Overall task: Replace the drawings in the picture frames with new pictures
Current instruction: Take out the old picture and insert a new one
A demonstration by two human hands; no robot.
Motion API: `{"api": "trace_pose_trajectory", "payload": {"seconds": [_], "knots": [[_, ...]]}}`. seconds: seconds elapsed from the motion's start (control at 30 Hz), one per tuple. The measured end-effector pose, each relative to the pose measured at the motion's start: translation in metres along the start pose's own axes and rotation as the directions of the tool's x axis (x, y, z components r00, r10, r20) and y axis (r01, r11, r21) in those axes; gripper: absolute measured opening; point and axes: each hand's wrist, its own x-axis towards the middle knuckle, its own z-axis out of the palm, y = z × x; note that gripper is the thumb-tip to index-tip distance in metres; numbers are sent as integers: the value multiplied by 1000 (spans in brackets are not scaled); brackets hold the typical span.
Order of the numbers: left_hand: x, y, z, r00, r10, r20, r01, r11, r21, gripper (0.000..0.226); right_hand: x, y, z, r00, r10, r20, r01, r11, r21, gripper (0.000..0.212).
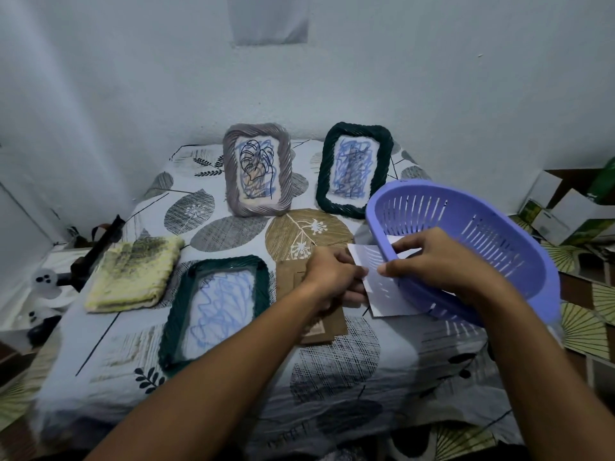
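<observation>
Both hands pinch a white picture (pixel 382 287) at the purple basket's (pixel 519 261) near rim, left hand (pixel 336 277) on its left edge, right hand (pixel 432 257) on top; brown backing board (pixel 319 314) just left of the basket; dark green frame (pixel 213 311) further left.

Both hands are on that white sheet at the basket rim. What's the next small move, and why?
Probably draw the white sheet clear of the purple basket and toward the green frame lying flat. The left hand and right hand both pinch the sheet, which still lies partly over the rim, and the frame's brown backing is already out beside it.
</observation>
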Motion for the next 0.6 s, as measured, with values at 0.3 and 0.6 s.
{"api": "trace_pose_trajectory", "payload": {"seconds": [0.3, 0.6], "knots": [[-27, 31, -22, 987, 161, -1, -161, 987, -7, 28, -5, 1, -9, 998, 38, -44, -27, 977, 213, 27], [-29, 39, 8, 992, 121, 35, -114, 981, -154, 43, 61, 59, -48, 956, 170, -239, -219, 957, -193, 17]]}}
